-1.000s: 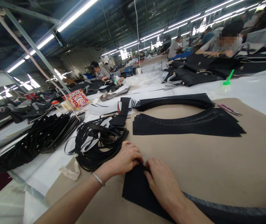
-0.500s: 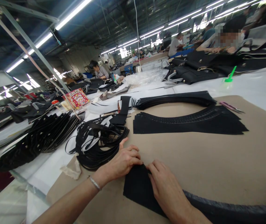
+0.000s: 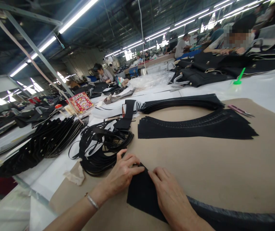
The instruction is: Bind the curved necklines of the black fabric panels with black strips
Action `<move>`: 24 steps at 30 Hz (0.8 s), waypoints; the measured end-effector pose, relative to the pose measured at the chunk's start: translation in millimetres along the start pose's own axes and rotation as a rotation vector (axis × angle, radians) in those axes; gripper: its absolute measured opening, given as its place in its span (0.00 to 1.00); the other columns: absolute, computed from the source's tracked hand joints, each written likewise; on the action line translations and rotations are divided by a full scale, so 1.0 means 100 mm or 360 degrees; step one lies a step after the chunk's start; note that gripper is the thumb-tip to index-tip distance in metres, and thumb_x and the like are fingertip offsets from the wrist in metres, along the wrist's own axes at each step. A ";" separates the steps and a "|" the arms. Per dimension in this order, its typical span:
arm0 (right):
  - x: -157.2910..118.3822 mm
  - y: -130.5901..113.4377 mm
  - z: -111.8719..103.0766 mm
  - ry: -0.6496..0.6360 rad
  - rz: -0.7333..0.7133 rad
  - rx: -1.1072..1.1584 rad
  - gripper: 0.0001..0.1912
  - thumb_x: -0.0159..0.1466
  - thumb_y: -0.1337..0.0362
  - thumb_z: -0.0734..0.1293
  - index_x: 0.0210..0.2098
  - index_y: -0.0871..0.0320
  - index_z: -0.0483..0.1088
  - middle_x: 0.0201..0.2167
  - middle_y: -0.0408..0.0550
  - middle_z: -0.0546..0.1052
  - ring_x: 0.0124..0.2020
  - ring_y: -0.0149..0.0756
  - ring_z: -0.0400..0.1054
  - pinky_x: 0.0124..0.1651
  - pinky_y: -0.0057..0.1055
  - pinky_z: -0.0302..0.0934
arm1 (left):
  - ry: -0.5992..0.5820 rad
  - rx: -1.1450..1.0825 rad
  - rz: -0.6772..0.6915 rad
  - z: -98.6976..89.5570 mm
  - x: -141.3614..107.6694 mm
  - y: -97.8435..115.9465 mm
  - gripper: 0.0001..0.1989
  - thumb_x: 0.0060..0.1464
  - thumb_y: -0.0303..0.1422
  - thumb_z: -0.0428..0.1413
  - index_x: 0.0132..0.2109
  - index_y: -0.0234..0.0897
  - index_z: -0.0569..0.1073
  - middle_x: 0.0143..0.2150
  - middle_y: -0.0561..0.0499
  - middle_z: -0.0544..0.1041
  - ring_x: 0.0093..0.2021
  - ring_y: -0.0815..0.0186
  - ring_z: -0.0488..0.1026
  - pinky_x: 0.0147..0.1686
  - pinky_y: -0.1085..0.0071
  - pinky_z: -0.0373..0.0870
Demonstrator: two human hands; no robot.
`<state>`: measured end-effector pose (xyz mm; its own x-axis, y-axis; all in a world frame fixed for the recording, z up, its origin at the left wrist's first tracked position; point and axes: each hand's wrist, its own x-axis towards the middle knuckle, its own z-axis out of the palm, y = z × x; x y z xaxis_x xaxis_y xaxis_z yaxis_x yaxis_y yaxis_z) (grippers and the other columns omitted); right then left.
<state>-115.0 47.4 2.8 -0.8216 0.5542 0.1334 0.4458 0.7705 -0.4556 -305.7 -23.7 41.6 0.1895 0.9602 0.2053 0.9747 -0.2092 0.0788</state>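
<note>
A black fabric piece (image 3: 142, 194) lies before me on the brown board, its left end wide and a curved strip running off to the lower right. At its upper edge, my left hand (image 3: 124, 170) has bent fingers closed on the corner. Close beside it, my right hand (image 3: 170, 192) grips the same edge, with fingers together and the palm over the piece. The fingertips' undersides are hidden. Beyond my hands lie a fanned stack of curved black pieces (image 3: 195, 128) and a second black stack (image 3: 181, 103).
Left of my hands is a coil of black strips (image 3: 103, 154), with a pale cloth scrap (image 3: 76, 175) below it. Small pink-handled snips (image 3: 240, 110) lie at the right. A green-tipped bottle (image 3: 237, 81) stands behind. Co-workers sit farther back.
My left hand has slid slightly left and down along the edge of the black fabric piece. My right hand has shifted a little left, staying on the piece.
</note>
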 end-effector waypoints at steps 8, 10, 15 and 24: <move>0.03 -0.04 -0.03 -0.0096 -0.0001 -0.0129 0.30 0.59 0.80 0.56 0.59 0.59 0.65 0.47 0.52 0.70 0.46 0.44 0.62 0.49 0.40 0.57 | -0.0075 -0.0118 -0.0142 0.07 -0.14 0.09 0.22 0.61 0.20 0.44 0.53 0.47 0.72 0.46 0.50 0.76 0.52 0.62 0.67 0.61 0.51 0.36; 0.04 -0.05 -0.03 -0.0099 -0.0003 -0.0162 0.30 0.59 0.79 0.56 0.60 0.59 0.65 0.47 0.52 0.70 0.46 0.44 0.62 0.49 0.40 0.56 | -0.0070 -0.0124 -0.0147 0.07 -0.14 0.09 0.23 0.60 0.19 0.44 0.54 0.47 0.72 0.47 0.50 0.76 0.53 0.62 0.67 0.61 0.51 0.35; 0.10 -0.09 -0.04 -0.0149 -0.0022 -0.0230 0.29 0.61 0.75 0.57 0.62 0.60 0.62 0.47 0.53 0.71 0.45 0.46 0.62 0.48 0.41 0.53 | -0.0056 -0.0144 -0.0128 0.08 -0.16 0.08 0.24 0.60 0.19 0.44 0.55 0.47 0.71 0.47 0.50 0.76 0.52 0.61 0.66 0.60 0.49 0.36; 0.16 -0.14 0.02 -0.0211 0.0024 -0.0290 0.33 0.61 0.73 0.56 0.66 0.58 0.57 0.56 0.56 0.68 0.50 0.50 0.62 0.54 0.48 0.49 | 0.0015 -0.0104 -0.0100 0.08 -0.22 0.08 0.24 0.59 0.19 0.45 0.56 0.47 0.71 0.48 0.52 0.76 0.53 0.62 0.66 0.60 0.50 0.35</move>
<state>-135.3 44.9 9.0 -0.8485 0.5291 0.0055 0.5054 0.8134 -0.2882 -300.6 -45.0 29.8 0.1269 0.9700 0.2073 0.9748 -0.1606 0.1549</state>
